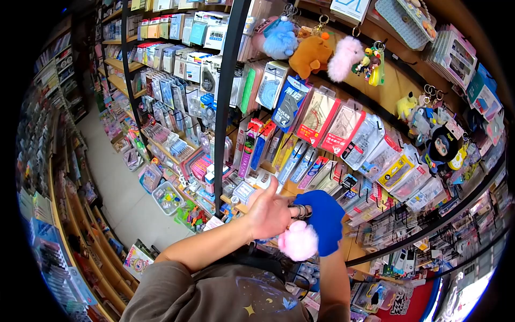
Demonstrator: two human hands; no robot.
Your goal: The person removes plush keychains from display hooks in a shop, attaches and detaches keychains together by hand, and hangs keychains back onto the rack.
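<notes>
My left hand (270, 213) is in front of the shelves, thumb raised and the other fingers curled around the metal rings (304, 212) of a keychain. A fluffy pink plush (298, 241) hangs just below those rings. Close on the right, a plain blue cloth-like piece (325, 217) covers my right hand from the wrist up, so its fingers are hidden. Whether the blue piece is a cloth or a mitt is unclear. It sits right beside the rings and the pink plush.
Plush keychains, among them a brown one (311, 55) and a pink one (346, 58), hang from hooks above. Packaged rulers (291, 103) and stationery fill the rack behind a black post (225, 102). A white bin (167, 198) stands low on the left, by the aisle floor (124, 188).
</notes>
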